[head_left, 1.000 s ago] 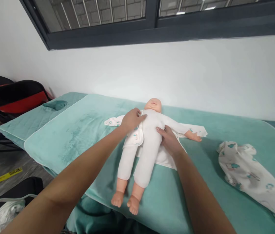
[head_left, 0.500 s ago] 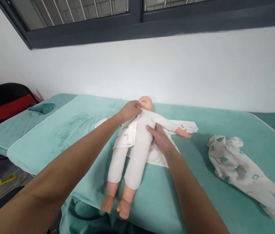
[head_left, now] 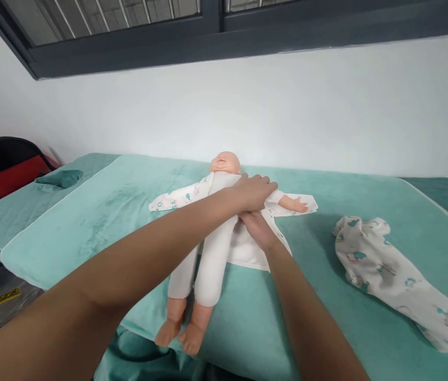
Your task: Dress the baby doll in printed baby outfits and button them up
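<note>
A baby doll point(head_left: 216, 259) in white lies on its back, its head toward the wall. Its arm on the left is inside the sleeve of a white printed baby shirt point(head_left: 180, 197). The shirt's other half lies spread beneath the doll on the right, with that sleeve flat under the doll's arm. My left hand point(head_left: 256, 191) reaches across the chest, its fingers bent over the doll's upper arm on the right. Just below it, my right hand point(head_left: 259, 228) grips the doll's side near the armpit; its fingertips are hidden.
A second white printed baby garment point(head_left: 399, 280) lies bunched on the right of the green padded mat point(head_left: 311, 317). Behind the mat stands a white wall point(head_left: 168, 116) below a dark-framed window. A black and red chair point(head_left: 9, 169) is at the far left.
My left hand has moved right, from the doll's collar to its upper arm on the right. The doll's head has tilted left. My right hand has stayed at the doll's side.
</note>
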Demonstrator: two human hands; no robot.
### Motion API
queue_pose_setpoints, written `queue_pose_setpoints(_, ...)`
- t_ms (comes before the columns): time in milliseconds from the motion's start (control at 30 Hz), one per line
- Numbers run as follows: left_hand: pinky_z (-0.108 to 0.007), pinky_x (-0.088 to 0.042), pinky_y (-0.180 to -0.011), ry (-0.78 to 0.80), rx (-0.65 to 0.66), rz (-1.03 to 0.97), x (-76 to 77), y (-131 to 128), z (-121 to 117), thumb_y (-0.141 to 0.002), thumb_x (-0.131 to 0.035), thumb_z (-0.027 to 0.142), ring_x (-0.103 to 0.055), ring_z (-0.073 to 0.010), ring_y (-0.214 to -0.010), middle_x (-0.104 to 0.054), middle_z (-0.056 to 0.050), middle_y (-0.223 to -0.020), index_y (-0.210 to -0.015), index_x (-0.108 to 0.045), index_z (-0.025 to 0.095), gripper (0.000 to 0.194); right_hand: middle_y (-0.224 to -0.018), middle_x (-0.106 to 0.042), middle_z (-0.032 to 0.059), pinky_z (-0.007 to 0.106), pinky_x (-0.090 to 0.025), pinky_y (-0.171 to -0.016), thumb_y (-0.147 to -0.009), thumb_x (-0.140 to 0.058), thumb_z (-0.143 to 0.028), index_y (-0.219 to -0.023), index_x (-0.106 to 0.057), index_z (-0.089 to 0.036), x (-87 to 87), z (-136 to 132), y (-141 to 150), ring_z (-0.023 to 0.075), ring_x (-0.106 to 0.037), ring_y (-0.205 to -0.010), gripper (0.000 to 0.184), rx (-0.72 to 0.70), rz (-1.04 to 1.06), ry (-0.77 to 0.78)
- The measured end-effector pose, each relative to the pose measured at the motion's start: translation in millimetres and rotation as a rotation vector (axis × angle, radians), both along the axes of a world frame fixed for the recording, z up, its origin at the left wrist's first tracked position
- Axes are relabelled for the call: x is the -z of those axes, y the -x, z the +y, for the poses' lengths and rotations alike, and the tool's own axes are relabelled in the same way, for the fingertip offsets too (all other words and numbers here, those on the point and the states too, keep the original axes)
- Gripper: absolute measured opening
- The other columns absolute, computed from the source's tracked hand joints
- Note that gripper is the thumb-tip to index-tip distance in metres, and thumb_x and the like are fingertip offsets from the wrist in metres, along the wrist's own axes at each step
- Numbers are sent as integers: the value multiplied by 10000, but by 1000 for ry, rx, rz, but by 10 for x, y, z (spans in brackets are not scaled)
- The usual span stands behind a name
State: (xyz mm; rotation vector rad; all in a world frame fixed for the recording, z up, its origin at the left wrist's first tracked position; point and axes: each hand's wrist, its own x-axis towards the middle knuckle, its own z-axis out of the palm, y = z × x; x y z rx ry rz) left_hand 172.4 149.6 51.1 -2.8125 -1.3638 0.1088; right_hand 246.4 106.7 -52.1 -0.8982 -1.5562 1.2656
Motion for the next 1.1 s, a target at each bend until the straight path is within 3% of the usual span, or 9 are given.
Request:
queue_pose_setpoints(133, -395, -416, -839, -33, -20, 141, -8, -88, 49, -802, -544, 128, -583, -263, -1014, -624, -110, -1123, -1114, -540, 189, 318, -1321, -610, 67, 422, -407, -1053, -897, -477, -412, -1269, -586, -219, -29, 22, -82, 264, -523, -1251, 432, 11, -187, -131)
queue_pose_setpoints(233, -364, -410, -768, -46, -19, 131, -82, 28, 122, -821, -557, 191, -597, -256, -950, -628, -105, -1096, -1115, -530, 201, 295, -1175, -673, 99, 457, -388, -1047, -877, -479, -329, -1097, -666, -197, -29, 99, -238, 278, -560, -1164, 317, 292, -427, -234)
queue_pose_setpoints(300, -357, -396, -747, -89, -27, 123, -107, 131, 157, -822, -549, 175, -593, -251, -928, -626, -106, -1084, -1115, -532, 206, 295, -1126, -677, 124, 478, -398, -1023, -837, -529, -308, -1044, -672, -196, -6, 158, -370, 290, -572, -1126, 276, 522, -543, -181)
queue_pose_setpoints(367, -360, -380, -744, -143, -20, 145, -101, 217, 172, -803, -541, 113, -584, -255, -919, -623, -116, -1069, -1116, -542, 203, 326, -1089, -673, 143, 494, -441, -946, -798, -589, -353, -1006, -664, -195, 25, 199, -480, 311, -598, -1061, 272, 654, -648, -66)
queue_pose_setpoints(500, -377, -355, -778, -194, 1, 206, -69, 299, 164, -764, -556, 51, -554, -281, -955, -614, -126, -1062, -1138, -552, 199, 403, -847, -671, 86, 456, -466, -834, -743, -647, -440, -742, -621, -224, 73, 217, -561, 285, -633, -877, 217, 636, -759, 58)
queue_pose_setpoints(567, -383, -344, -808, -186, -1, 195, -76, 316, 152, -755, -562, 41, -540, -286, -980, -611, -125, -1064, -1143, -556, 200, 419, -741, -645, 50, 427, -454, -840, -689, -690, -407, -639, -572, -229, 79, 223, -565, 266, -626, -849, 220, 602, -667, 99)
queue_pose_setpoints(667, -389, -330, -843, -169, -15, 163, -105, 352, 135, -741, -562, 18, -525, -285, -1003, -610, -120, -1068, -1110, -572, 208, 415, -744, -645, 47, 391, -442, -844, -630, -711, -342, -625, -545, -228, 54, 248, -600, 266, -611, -888, 202, 614, -498, 138)
queue_pose_setpoints(867, -433, -320, -896, -174, -13, 290, -109, 449, 159, -699, -586, 1, -508, -303, -1047, -622, -117, -1074, -1029, -617, 229, 402, -741, -606, 24, 345, -477, -696, -753, -549, -459, -752, -489, -241, -100, 248, -748, 221, -592, -763, 226, 713, -148, 196)
queue_pose_setpoints(1100, -482, -317, -922, -238, -60, 451, 72, 273, 138, -602, -716, 42, -480, -342, -1087, -622, -138, -1145, -1070, -641, 247, 516, -695, -537, -39, 336, -524, -680, -737, -635, -574, -790, -483, -251, -226, 120, -736, 178, -581, -667, 362, 518, 390, 236)
